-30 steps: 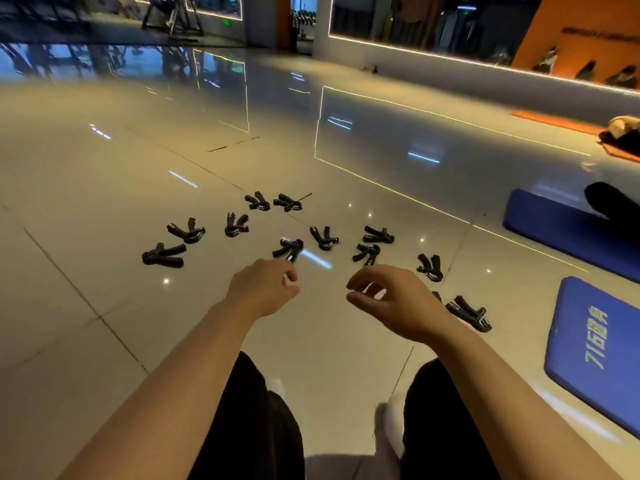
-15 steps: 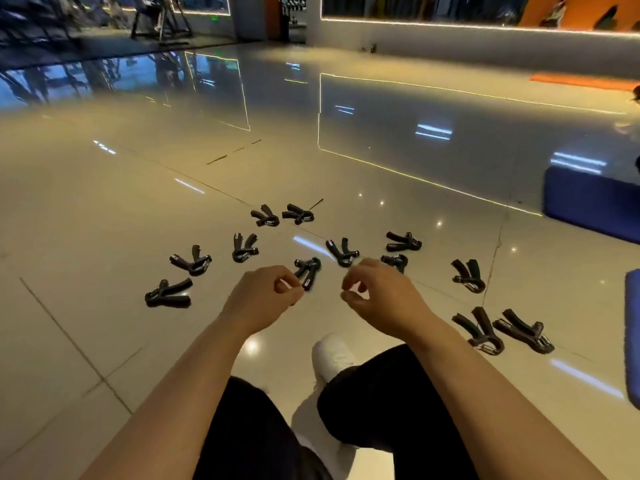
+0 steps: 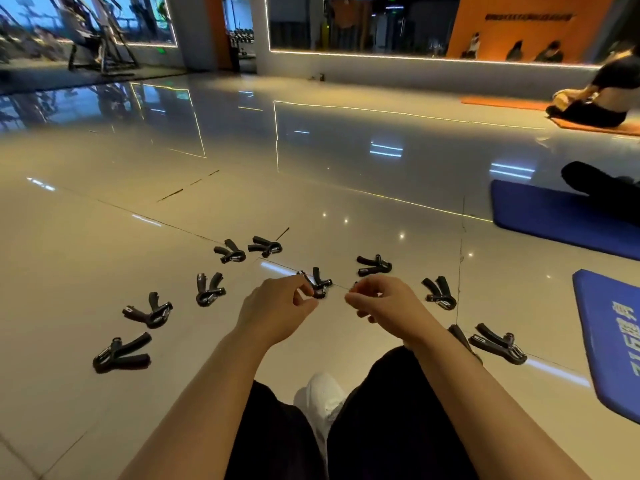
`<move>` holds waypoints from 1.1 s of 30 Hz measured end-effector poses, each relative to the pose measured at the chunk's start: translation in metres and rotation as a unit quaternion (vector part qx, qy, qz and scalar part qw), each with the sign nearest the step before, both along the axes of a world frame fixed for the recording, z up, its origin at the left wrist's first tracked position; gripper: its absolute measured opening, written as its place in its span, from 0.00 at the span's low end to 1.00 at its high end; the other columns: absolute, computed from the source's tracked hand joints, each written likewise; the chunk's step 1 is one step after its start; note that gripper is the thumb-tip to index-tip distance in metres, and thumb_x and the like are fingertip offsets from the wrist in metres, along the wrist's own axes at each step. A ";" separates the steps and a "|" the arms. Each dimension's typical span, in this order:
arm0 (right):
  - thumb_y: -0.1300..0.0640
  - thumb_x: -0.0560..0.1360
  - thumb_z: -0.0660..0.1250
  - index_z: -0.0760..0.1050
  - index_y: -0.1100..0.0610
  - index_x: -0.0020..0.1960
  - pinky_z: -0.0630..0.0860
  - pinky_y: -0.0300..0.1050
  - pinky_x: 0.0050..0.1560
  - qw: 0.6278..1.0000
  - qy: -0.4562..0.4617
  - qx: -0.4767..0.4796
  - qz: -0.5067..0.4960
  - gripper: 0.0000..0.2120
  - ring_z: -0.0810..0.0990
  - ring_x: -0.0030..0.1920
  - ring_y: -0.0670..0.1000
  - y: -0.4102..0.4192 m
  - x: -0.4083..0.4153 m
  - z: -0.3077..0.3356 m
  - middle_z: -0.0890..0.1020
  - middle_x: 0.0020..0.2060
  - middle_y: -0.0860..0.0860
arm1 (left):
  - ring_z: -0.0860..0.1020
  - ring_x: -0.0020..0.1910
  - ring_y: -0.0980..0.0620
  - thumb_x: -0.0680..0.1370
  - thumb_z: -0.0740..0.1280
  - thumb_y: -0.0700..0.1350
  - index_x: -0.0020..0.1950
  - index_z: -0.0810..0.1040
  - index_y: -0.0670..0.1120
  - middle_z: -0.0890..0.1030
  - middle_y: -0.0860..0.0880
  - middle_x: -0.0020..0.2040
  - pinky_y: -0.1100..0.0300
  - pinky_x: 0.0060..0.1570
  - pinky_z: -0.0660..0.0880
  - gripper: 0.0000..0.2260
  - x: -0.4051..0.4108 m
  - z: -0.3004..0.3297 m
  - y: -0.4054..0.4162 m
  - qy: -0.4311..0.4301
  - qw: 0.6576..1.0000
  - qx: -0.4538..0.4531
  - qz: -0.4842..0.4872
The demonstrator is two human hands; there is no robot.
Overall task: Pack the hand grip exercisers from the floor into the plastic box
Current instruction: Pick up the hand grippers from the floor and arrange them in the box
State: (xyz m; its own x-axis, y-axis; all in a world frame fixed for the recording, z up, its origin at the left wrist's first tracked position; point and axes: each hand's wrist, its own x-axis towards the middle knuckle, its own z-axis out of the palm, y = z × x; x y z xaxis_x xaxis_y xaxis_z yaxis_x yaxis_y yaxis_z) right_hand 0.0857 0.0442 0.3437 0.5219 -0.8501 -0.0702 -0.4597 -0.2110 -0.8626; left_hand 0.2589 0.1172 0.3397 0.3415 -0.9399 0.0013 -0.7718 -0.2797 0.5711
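Several black hand grip exercisers lie scattered on the glossy tiled floor in front of me, from the near left one (image 3: 121,353) past a middle one (image 3: 320,285) to the near right one (image 3: 497,342). My left hand (image 3: 277,310) hovers with loosely curled fingers just left of the middle exerciser and holds nothing. My right hand (image 3: 388,306) hovers beside it, also loosely curled, with nothing in it. My right forearm partly hides another exerciser (image 3: 460,337). No plastic box is in view.
I sit with black trousers and a white shoe (image 3: 322,400) below my arms. Two blue mats (image 3: 609,341) (image 3: 554,216) lie at the right. Another person sits on an orange mat (image 3: 595,126) far right. A gym machine (image 3: 100,39) stands far left.
Both hands have drifted forward and closer together, towards the middle exercisers. My view has lifted to show more of the room, and my legs have shifted.
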 end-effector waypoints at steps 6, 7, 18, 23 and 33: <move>0.52 0.75 0.68 0.76 0.49 0.46 0.76 0.45 0.50 0.994 0.046 -0.026 0.100 0.02 0.78 0.46 0.47 -0.008 0.064 -0.001 0.79 0.44 0.45 | 0.76 0.47 0.56 0.76 0.65 0.56 0.55 0.75 0.56 0.76 0.57 0.43 0.58 0.50 0.73 0.10 0.057 0.000 0.016 -0.013 0.997 0.073 0.018; 0.51 0.75 0.68 0.76 0.49 0.47 0.76 0.45 0.51 0.991 0.054 -0.036 0.116 0.03 0.78 0.47 0.46 -0.009 0.075 -0.002 0.78 0.43 0.43 | 0.76 0.46 0.56 0.76 0.65 0.56 0.56 0.74 0.56 0.76 0.57 0.44 0.57 0.50 0.73 0.11 0.066 0.000 0.021 -0.015 0.996 0.088 0.017; 0.47 0.75 0.67 0.74 0.50 0.58 0.74 0.43 0.54 0.913 0.228 -0.130 0.312 0.14 0.74 0.51 0.45 -0.024 0.208 -0.039 0.76 0.52 0.47 | 0.74 0.47 0.63 0.75 0.65 0.59 0.66 0.68 0.61 0.75 0.62 0.50 0.60 0.53 0.72 0.19 0.169 0.006 0.060 0.036 0.980 0.194 -0.024; 0.47 0.76 0.65 0.73 0.51 0.60 0.70 0.39 0.49 0.886 0.250 -0.183 0.345 0.15 0.72 0.49 0.45 -0.030 0.293 -0.073 0.74 0.54 0.47 | 0.75 0.48 0.61 0.74 0.66 0.59 0.67 0.66 0.62 0.74 0.61 0.50 0.59 0.53 0.73 0.22 0.233 0.006 0.061 -0.013 0.984 0.176 0.008; 0.47 0.77 0.63 0.70 0.52 0.63 0.70 0.41 0.54 0.834 0.344 -0.128 0.411 0.17 0.73 0.56 0.49 -0.058 0.446 -0.177 0.74 0.60 0.49 | 0.79 0.48 0.60 0.69 0.74 0.54 0.64 0.69 0.64 0.78 0.59 0.51 0.63 0.50 0.78 0.26 0.404 -0.028 0.053 0.248 0.953 0.163 0.053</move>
State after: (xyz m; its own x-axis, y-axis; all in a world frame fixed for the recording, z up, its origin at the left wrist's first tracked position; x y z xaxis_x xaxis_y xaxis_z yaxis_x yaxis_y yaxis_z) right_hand 0.5315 -0.0137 0.1668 0.8469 -0.2571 -0.4655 -0.4365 -0.8360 -0.3326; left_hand 0.6626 0.1702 0.3113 0.3178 -0.8228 -0.4712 -0.3863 -0.5662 0.7282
